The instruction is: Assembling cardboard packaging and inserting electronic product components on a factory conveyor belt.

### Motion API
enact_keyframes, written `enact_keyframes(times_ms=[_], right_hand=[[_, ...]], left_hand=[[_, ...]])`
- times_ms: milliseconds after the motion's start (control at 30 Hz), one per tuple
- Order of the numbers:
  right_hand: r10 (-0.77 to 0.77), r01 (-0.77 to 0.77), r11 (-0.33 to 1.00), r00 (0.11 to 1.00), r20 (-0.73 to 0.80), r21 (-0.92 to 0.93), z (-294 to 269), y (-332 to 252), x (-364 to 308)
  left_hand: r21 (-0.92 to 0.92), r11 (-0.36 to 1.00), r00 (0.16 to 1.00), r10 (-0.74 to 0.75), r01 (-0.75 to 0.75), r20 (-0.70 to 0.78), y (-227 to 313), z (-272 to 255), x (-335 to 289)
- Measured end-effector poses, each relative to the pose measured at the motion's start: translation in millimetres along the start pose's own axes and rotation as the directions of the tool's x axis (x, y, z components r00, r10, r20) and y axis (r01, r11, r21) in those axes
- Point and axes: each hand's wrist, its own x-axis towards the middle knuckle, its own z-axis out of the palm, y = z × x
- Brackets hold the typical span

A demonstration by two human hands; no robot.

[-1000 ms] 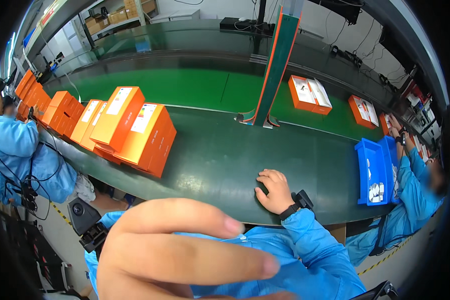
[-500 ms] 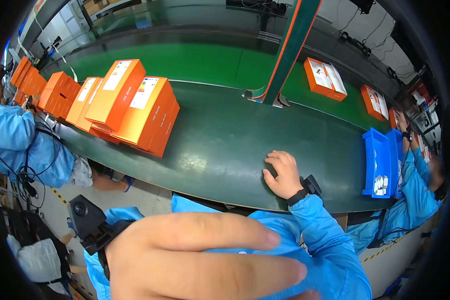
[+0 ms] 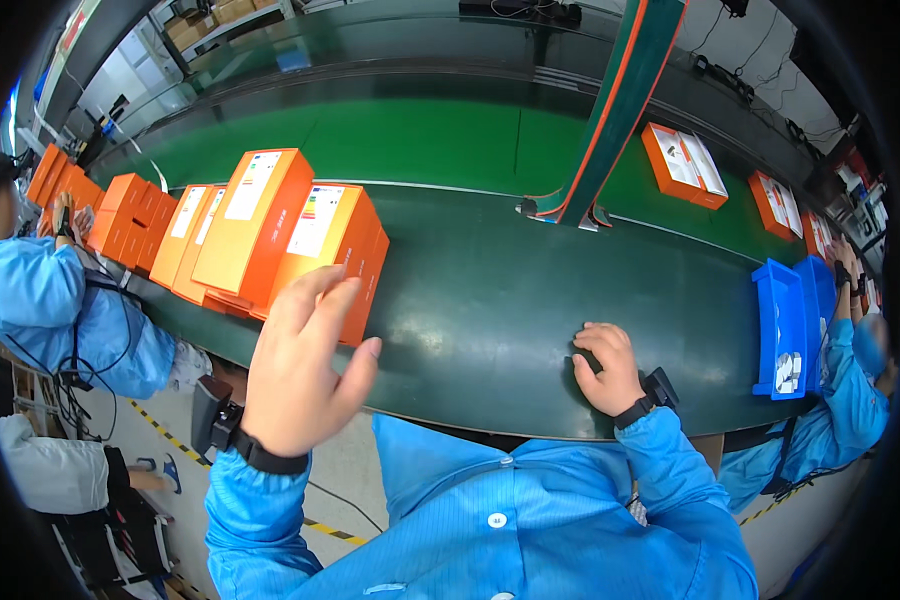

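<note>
My left hand (image 3: 303, 368) is raised in front of the nearest orange boxes, its thumb held apart from the loosely bent fingers, with nothing in it. Behind it stands a stack of closed orange boxes (image 3: 253, 232) with white labels. Whether the fingertips touch the nearest box (image 3: 360, 240) I cannot tell. My right hand (image 3: 610, 372) rests on the dark green tabletop (image 3: 470, 330), fingers loosely curled and thumb apart; no object shows in it. Each wrist wears a black strap with a small black device.
Blue bins (image 3: 780, 325) with small white pieces stand at the right. Open orange boxes (image 3: 686, 165) lie on the green belt (image 3: 450, 150) beyond. A green upright post (image 3: 610, 130) rises from the table. Co-workers in blue stand on both sides (image 3: 70, 310).
My left hand has swung from close before the camera up and away toward the orange boxes. The right hand stays on the table. The whole view has shifted slightly.
</note>
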Motion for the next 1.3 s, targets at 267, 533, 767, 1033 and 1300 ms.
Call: enact_keyframes(times_ms=[267,533,767,1033,1300], right_hand=[[0.019,-0.020,1.000,0.999,-0.036,-0.008,1.8,-0.1,1.8],[0.041,-0.041,0.999,0.998,-0.040,0.010,5.9,1.3,3.8],[0.054,-0.054,0.999,0.998,-0.038,0.004,3.8,0.0,1.7],[0.048,-0.050,0.999,0.996,-0.071,-0.016,4.8,-1.6,6.9],[0.007,-0.006,0.999,0.999,-0.050,0.035,9.8,2.8,3.7]], left_hand=[[0.104,0.991,0.996,-0.089,0.089,-0.011,-48.1,26.4,-5.1],[0.276,0.954,0.989,-0.139,0.119,0.053,-54.3,28.2,4.4],[0.249,0.962,0.991,-0.129,0.113,0.046,-42.6,23.6,-4.1],[0.168,0.963,0.977,-0.209,0.212,-0.036,-50.5,31.4,20.4],[0.170,0.941,0.956,-0.285,0.294,-0.074,-52.3,38.6,21.4]])
